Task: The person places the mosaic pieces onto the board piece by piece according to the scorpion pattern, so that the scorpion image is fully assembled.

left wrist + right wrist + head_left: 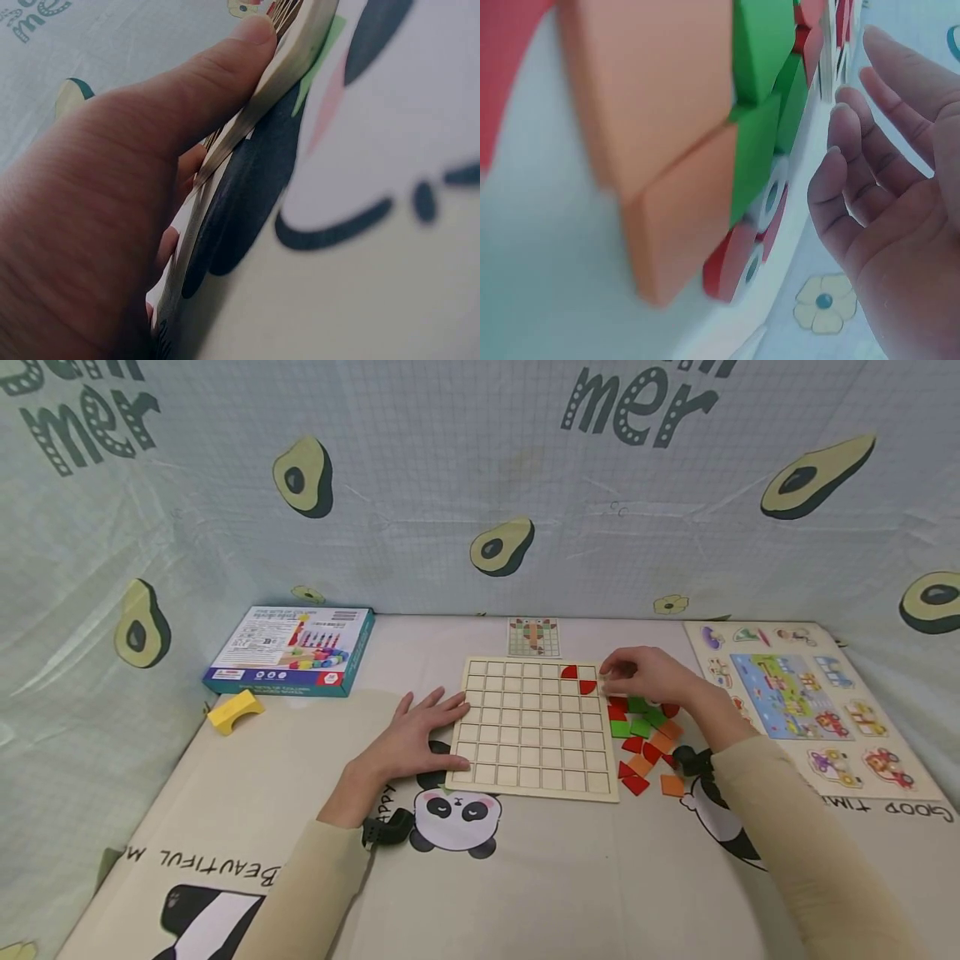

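A square wooden grid board (517, 735) lies flat before me, two red quarter-round pieces (588, 687) set in cells near its far right corner. Along its left edge rests my left hand (411, 737), fingers spread; in the left wrist view the thumb (225, 67) touches the board's rim. My right hand (648, 677) hovers by the far right corner, above the loose pieces. In the right wrist view its fingers (847, 142) are loosely bent, thumb apart from them, with nothing visible between. Red, green and orange wooden pieces (641, 764) lie beside the board's right edge.
A small pattern card (534, 637) lies behind the board. At the far left are a boxed toy set (292, 652) and a yellow arch block (236, 712). A picture puzzle board (813, 710) occupies the right side. A printed cloth wall (420, 485) rises behind the table.
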{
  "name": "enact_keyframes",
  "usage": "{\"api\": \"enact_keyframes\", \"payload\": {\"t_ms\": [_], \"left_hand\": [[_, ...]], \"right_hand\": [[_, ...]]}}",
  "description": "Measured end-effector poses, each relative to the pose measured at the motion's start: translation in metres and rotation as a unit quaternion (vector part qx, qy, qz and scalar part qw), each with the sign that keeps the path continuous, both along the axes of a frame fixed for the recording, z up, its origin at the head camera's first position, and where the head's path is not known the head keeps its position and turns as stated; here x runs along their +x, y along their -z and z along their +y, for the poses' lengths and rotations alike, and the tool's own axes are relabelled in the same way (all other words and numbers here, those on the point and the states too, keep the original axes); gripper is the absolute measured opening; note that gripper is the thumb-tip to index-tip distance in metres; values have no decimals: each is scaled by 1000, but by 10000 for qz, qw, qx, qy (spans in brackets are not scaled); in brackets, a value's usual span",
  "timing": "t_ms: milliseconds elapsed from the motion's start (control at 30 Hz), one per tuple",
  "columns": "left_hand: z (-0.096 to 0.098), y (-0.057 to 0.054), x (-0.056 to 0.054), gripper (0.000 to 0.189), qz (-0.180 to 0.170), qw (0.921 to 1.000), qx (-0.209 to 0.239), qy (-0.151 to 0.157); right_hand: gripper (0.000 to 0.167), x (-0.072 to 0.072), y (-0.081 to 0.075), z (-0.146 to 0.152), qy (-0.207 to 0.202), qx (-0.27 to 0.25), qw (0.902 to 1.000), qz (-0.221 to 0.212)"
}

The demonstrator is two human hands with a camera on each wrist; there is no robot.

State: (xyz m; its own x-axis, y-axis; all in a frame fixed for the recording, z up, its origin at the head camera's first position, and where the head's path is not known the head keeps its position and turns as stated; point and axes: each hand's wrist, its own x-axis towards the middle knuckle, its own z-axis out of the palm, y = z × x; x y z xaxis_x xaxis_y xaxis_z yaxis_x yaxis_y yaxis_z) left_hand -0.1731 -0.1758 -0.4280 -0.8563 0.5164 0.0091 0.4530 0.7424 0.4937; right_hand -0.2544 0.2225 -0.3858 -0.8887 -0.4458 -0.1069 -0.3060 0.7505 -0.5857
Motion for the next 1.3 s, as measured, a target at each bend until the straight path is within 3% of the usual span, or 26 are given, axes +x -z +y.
{"api": "enact_keyframes", "payload": {"t_ms": [500,767,1067,1300], "left_hand": [[0,-1,-1,96,18,10000,13,-25],[0,1,0,96,19,10000,1,-36],[0,2,0,96,4,10000,58,-54],[0,1,0,96,-7,10000,47,-36]], "right_hand": [[22,10,-1,25,-248,183,9994,-128],[20,13,-3,30,-185,190,9984,-503],[18,15,-1,35,-226,259,9988,-352],[8,16,-2,37,-258,37,9988,-411]]}}
